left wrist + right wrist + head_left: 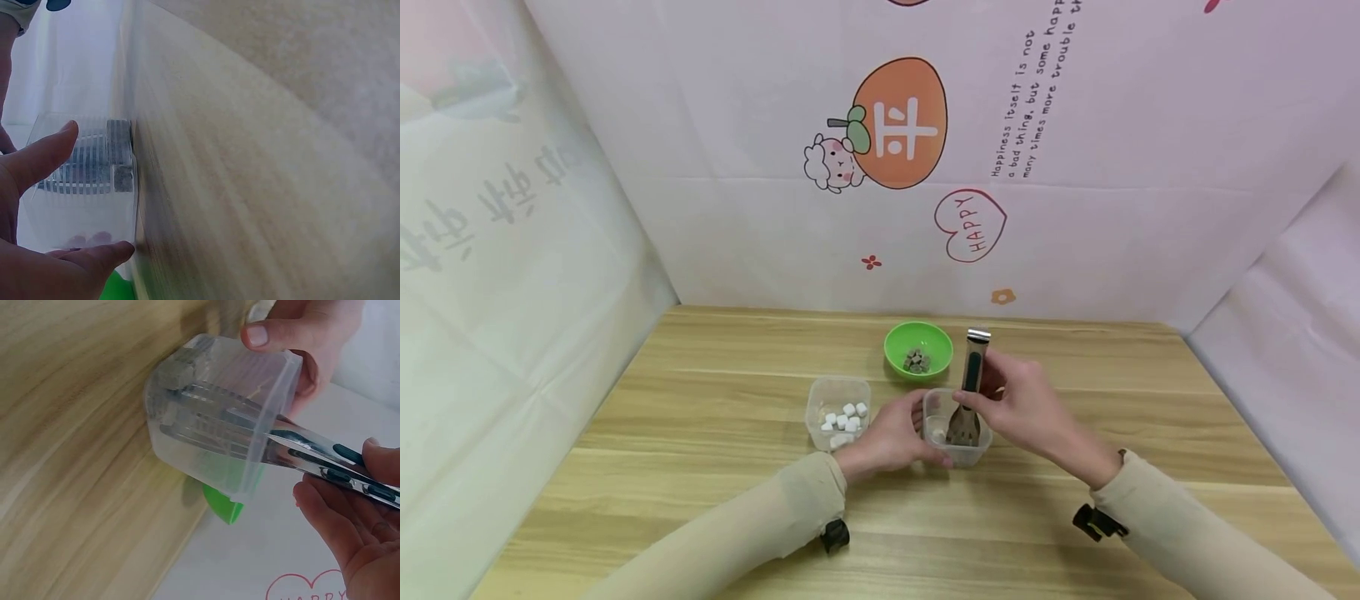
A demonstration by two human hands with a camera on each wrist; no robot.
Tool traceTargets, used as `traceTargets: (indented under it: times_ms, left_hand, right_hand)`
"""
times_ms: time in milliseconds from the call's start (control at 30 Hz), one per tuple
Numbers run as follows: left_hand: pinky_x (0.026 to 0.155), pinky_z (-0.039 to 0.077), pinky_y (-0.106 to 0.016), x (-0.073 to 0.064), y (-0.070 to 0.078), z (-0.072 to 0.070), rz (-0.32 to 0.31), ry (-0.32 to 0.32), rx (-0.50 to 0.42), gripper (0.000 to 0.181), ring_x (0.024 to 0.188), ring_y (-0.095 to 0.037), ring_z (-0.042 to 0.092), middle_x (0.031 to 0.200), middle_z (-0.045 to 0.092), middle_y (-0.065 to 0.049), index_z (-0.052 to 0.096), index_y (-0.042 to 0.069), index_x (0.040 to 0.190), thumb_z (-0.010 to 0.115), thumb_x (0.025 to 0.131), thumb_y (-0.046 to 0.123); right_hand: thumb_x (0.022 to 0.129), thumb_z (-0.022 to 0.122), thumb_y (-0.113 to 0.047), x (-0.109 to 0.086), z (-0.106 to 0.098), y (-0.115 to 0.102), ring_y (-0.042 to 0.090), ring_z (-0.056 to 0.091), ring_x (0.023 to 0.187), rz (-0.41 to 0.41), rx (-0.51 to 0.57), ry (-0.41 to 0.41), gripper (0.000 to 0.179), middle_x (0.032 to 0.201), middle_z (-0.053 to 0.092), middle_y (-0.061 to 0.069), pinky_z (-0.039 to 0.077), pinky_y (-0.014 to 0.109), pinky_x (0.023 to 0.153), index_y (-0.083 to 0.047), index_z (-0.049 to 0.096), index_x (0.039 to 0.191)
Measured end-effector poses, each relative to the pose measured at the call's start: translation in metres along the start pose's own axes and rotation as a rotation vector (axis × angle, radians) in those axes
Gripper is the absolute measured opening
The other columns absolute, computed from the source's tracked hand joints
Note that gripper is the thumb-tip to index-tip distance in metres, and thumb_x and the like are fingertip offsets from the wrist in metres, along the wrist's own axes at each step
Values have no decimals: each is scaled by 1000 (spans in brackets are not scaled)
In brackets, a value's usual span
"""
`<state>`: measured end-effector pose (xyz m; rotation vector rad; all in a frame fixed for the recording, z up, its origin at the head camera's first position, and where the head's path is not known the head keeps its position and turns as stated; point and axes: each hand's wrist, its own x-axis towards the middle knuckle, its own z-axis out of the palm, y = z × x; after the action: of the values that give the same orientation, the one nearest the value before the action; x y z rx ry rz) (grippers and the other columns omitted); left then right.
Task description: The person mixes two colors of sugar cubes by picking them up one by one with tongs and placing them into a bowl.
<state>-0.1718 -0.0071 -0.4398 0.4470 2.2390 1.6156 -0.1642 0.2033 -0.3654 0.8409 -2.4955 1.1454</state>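
My left hand (891, 435) holds a clear plastic container (964, 455) from its left side, thumb at the front and fingers at the back. In my right hand (1028, 407) is a pair of metal tongs (973, 372) with dark green inlays on the handles, pinched between thumb and fingers. The slotted heads of the tongs point down into the container. Through its wall, the right wrist view shows a greyish cube (178, 372) low in the container beside the tong heads. The left wrist view also has a grey cube (123, 178) near the container's bottom.
Just behind the container stands a green bowl (892, 353) with several grey-brown cubes (917, 362). Left of my left hand, a second clear container (815, 406) bears several white cubes (842, 420). A printed white sheet (760, 217) rises behind the wooden table (700, 375).
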Motion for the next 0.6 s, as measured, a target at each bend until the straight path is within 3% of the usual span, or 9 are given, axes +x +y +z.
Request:
traceTargets:
  times_ms: [300,600]
  left_hand:
    - [117,45,-40,1,-1,0,-18,9,13,105,138,-32,55,151,57,-17,45,3,155,100,65,4]
    - [115,47,-37,2,-2,1,10,6,5,103,135,-30,58,146,60,-16,47,2,153,100,65,2]
  right_hand:
    - [85,86,3,2,4,2,9,65,63,-6,-10,28,25,77,71,-3,58,25,51,-7,66,98]
    - [83,86,6,4,5,5,13,70,62,-11,33,109,27,77,73,1,60,26,51,-6,64,93]
